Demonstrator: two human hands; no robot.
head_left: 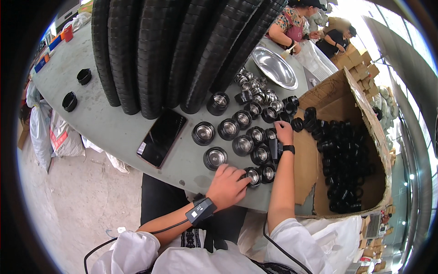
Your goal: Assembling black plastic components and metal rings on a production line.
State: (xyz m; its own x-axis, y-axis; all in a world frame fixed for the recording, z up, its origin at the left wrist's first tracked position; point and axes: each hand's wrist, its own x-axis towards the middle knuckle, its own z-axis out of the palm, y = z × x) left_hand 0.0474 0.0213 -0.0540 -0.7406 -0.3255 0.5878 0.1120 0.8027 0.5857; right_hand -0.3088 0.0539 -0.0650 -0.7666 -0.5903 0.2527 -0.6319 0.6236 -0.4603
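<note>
Grey worktable in bright workshop, concrete floor below at left. Left hand – fingers curled down onto black cup with metal insert at near table edge; firm grasp or not, cannot tell. Right hand rests on cups further in; grip cannot tell. Rows of same cups spread between. Black phone just left of them. Tall black ribbed stacks behind. Open cardboard box of black rings at right – steel bowl beyond.
</note>
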